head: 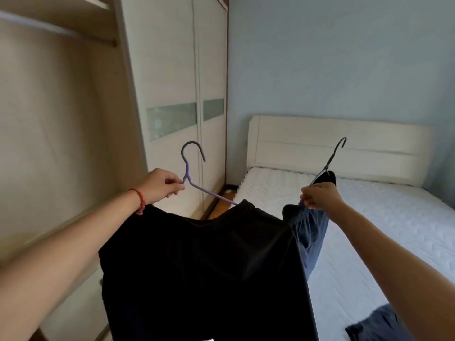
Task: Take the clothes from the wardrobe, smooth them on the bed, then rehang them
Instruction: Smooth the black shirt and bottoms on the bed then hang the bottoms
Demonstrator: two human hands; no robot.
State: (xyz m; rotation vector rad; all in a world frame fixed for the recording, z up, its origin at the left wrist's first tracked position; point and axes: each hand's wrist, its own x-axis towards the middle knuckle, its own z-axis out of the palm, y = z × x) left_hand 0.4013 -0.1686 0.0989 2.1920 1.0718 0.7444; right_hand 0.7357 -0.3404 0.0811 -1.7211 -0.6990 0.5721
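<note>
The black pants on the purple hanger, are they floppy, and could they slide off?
Probably floppy: the black pants sag in soft folds below the purple hanger, which the left hand holds. They might slide, since the hanger is tilted and they bunch at its lower end. They look fairly light; one hand's fingers carry them.

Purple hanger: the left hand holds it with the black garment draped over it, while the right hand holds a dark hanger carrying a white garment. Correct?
Not quite. In the head view the garment on the dark hanger in the right hand is a blue-grey garment, not white. The left hand does hold the purple hanger with the black garment.
</note>
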